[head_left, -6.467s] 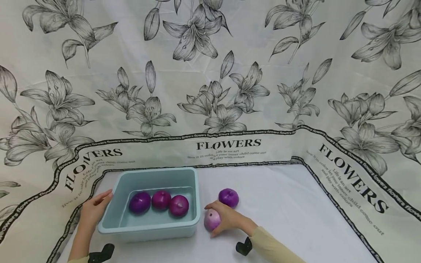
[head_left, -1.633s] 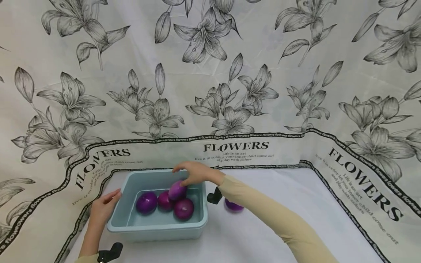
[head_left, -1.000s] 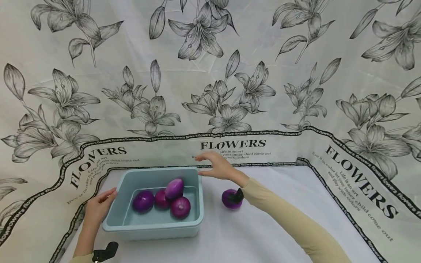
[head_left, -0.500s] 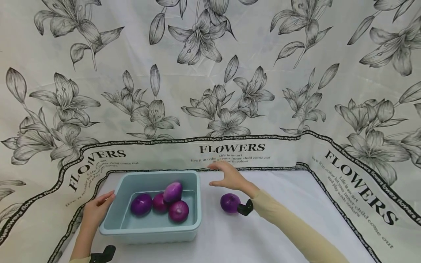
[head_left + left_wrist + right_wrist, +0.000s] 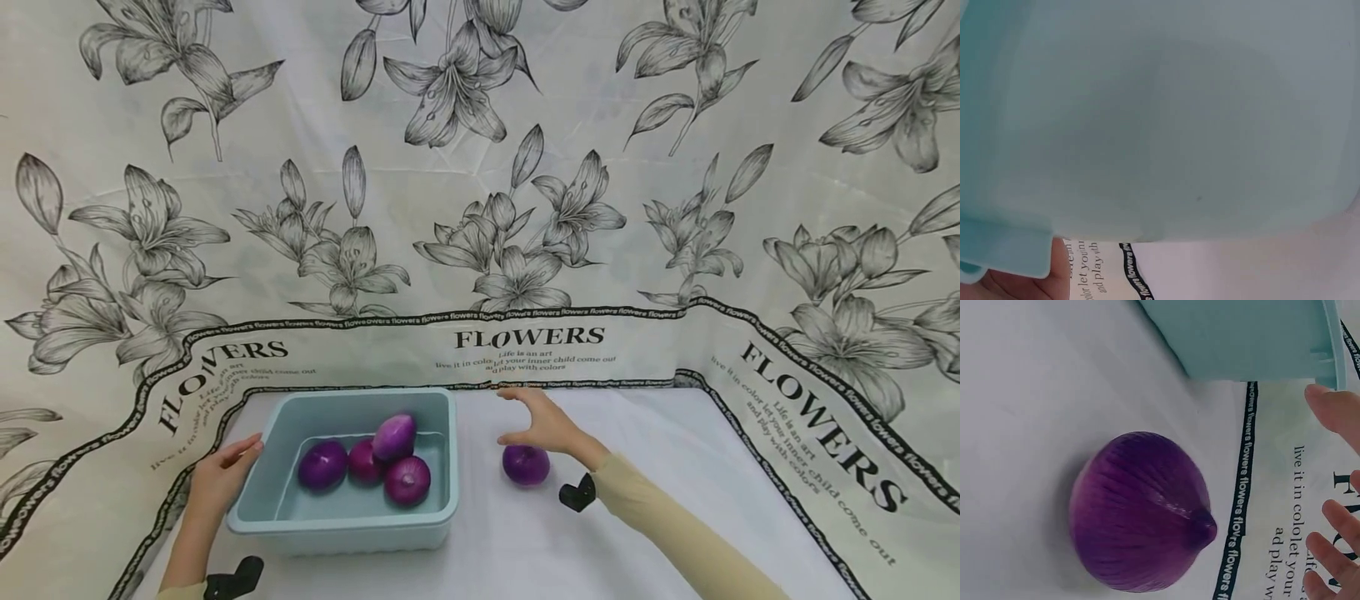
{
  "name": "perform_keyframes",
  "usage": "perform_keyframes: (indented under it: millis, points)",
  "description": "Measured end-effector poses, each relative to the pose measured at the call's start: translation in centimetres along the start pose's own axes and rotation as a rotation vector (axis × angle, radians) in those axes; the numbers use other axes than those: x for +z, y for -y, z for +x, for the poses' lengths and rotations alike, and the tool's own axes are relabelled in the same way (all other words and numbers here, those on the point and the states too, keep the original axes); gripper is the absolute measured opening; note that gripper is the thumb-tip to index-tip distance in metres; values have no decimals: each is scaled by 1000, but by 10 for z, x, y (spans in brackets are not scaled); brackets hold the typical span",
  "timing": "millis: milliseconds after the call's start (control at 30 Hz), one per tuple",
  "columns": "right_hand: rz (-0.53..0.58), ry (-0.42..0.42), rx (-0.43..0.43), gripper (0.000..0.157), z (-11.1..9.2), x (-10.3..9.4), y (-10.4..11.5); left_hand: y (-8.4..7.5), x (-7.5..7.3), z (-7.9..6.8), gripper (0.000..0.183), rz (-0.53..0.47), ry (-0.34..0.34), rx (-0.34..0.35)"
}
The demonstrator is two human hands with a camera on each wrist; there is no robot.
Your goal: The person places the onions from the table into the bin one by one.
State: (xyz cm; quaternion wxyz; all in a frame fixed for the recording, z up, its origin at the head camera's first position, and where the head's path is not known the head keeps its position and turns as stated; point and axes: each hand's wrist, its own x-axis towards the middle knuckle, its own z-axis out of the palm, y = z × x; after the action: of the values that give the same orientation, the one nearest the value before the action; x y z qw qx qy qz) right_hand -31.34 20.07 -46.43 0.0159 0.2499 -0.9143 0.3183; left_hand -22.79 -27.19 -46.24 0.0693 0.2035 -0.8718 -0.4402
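In the head view a pale blue plastic bin (image 5: 352,528) holds several purple onions (image 5: 323,466), one of them, a lighter onion (image 5: 394,438), propped on the others. My left hand (image 5: 217,479) grips the bin's left rim; in the left wrist view the bin wall (image 5: 1166,125) hides most of that hand. To the right of the bin, one more purple onion (image 5: 527,466) lies on the white cloth. My right hand (image 5: 551,425) hovers just above and behind this onion, thumb and fingers spread, holding nothing. The right wrist view shows the same onion (image 5: 1141,512) close up, its pointed end towards the fingers.
A white cloth (image 5: 645,467) covers the table. Behind and at both sides hangs a flower-printed curtain (image 5: 525,208) with black lettered borders. Each wrist carries a black camera mount (image 5: 577,492).
My right hand has carried the lighter onion from the table into the bin and let it go. It has since drawn back right and down towards the last onion; my left hand stays at the rim.
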Motion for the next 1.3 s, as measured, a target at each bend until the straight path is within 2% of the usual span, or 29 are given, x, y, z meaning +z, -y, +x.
perform_keyframes:
  millis: [200,400,600,767,1000,1300]
  points:
    - [103,15,90,81,-8,19,-18,3,-3,-2,57,-4,16,-24]
    - [149,35,90,85,-18,30,-35,3,-5,-3,57,0,15,-19]
    - [220,98,98,91,-21,35,-45,-1,-9,0,56,4,-2,-16]
    - [220,120,92,95,-25,38,-53,-2,-8,0,56,-13,26,-24]
    - [249,162,73,96,-32,43,-61,-2,-4,1,54,-18,26,-43]
    - [197,194,60,96,-35,48,-62,-4,-3,3,54,-33,62,-56]
